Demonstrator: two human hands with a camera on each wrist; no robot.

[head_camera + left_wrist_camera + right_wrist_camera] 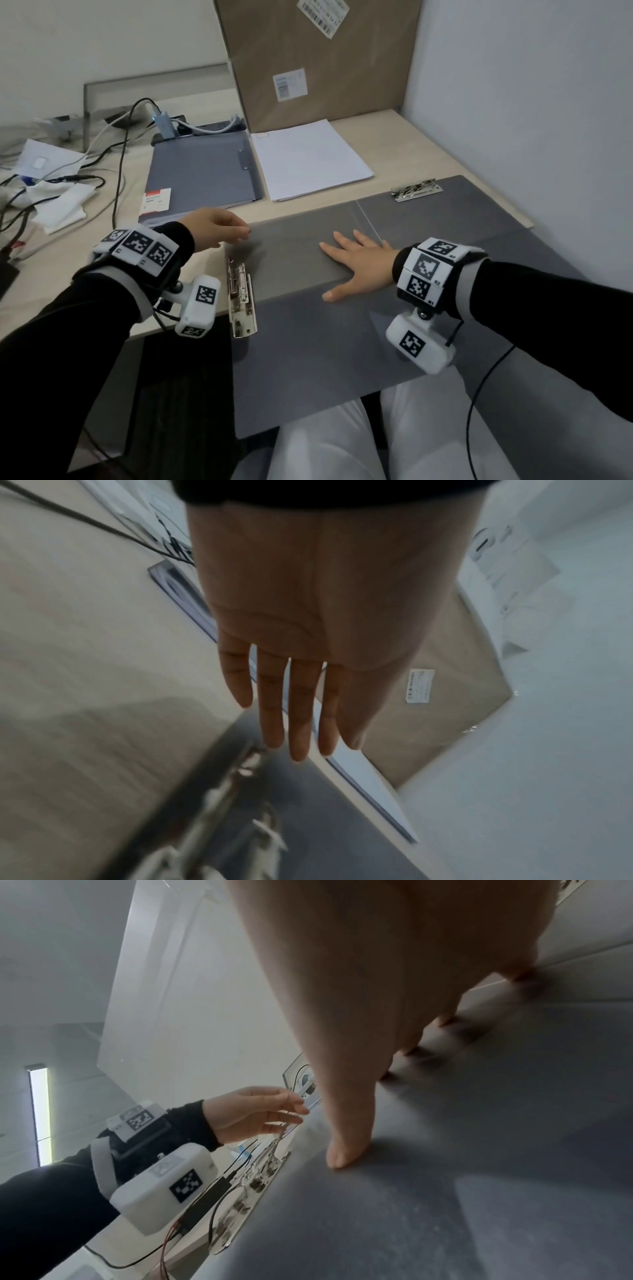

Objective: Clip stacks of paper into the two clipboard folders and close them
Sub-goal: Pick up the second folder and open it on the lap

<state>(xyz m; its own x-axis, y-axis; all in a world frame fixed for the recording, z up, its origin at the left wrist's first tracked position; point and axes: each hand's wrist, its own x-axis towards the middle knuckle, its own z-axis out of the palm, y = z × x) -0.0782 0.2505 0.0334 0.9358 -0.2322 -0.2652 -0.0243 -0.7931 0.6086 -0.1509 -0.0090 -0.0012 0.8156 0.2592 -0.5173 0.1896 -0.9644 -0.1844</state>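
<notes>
Under flat, spread right hand point(359, 262), open grey folder point(308, 329) lengthwise left-right; left hand point(219, 228) relaxed, empty.

The open folder point(308, 342) nearest the person is dark grey, with a shiny silver clip point(241, 301) at its left edge. A second folder point(202, 171) is bluish grey and bears a white label with a red band. The paper stack point(308, 161) is plain white. The counter point(428, 144) is pale beige wood grain. The cardboard box point(325, 58) is brown with white barcode labels. Black-and-white square markers cover the wristbands point(428, 267); the sleeves point(51, 335) are black.
</notes>
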